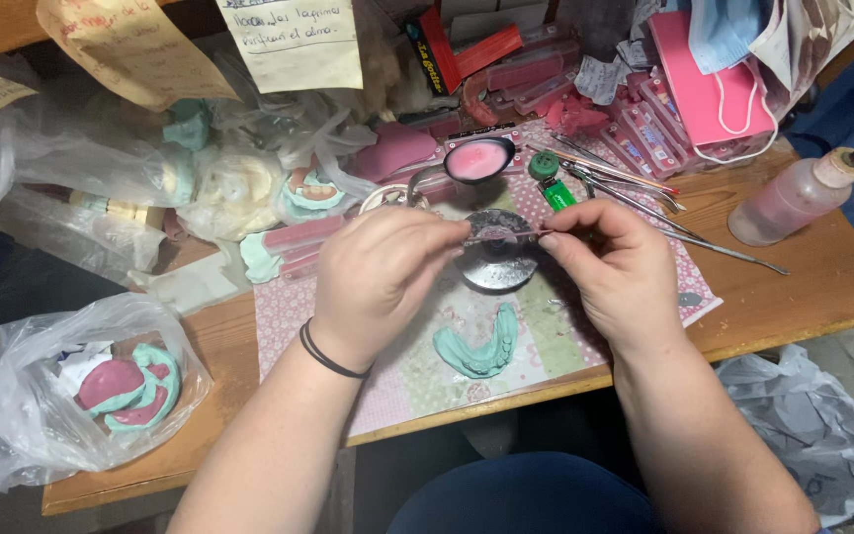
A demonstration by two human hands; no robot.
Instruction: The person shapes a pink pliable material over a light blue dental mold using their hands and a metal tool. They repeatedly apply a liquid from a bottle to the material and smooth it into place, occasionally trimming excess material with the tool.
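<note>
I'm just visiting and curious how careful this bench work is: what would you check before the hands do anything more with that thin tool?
1. Thin tool held at both ends by left hand and right hand: ok.
2. Round metal dish lies right under the tool: ok.
3. Green dental cast lies apart from the hands: ok.
4. Spoon with pink material upright, not spilling: ok.
5. Squeeze bottle lying on its side, capped: cannot tell.
6. What is on the tool's tip: cannot tell.
</note>
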